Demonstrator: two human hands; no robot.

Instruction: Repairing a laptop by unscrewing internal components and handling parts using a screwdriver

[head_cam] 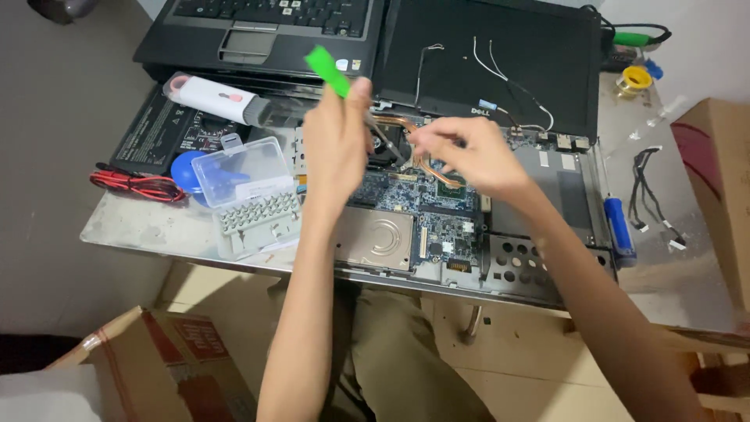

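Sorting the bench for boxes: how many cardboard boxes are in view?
2: one box on the floor at lower left, one box at the right edge beside the table. Others may lie out of frame.

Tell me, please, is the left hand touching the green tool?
Touching: the head view shows the left hand closed around the green tool, which sticks out above its fingers.

Soft, even indoor light fills the frame, a little cool and moderately bright. The pale wall at the upper right is the brightest patch, nearly washed out. Dull glare sits on the counter [141,227] at centre left. Shadows deepen below the counter's edge, across the lower middle. Both hands are slightly motion-blurred; the edges bend faintly from the wide lens.
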